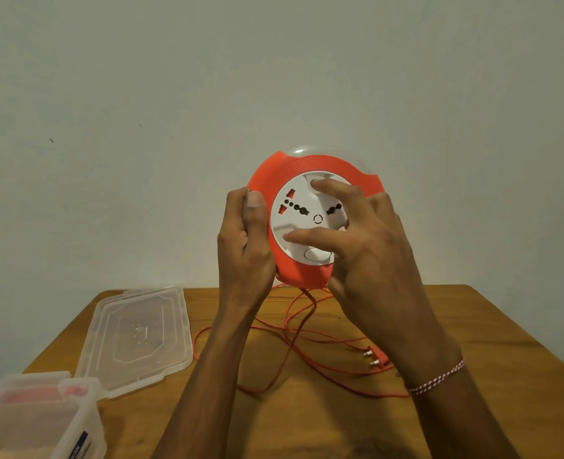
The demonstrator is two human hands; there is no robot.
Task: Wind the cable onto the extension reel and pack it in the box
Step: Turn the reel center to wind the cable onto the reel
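Observation:
I hold a round orange extension reel point(307, 167) with a white socket face point(302, 207) up in front of the wall, above the table. My left hand point(244, 240) grips its left rim. My right hand point(363, 240) rests on the white face, with a fingertip and the thumb pressed on it. An orange cable point(294, 339) hangs from the reel's bottom and lies in loose loops on the table. Its two-pin plug point(375, 357) lies by my right wrist. A clear plastic box point(75, 422) stands at the bottom left.
A wooden table point(492, 342) stands against a plain wall. The box's clear lid point(138, 336) lies flat on the table's left side, behind the box. The box shows something reddish inside.

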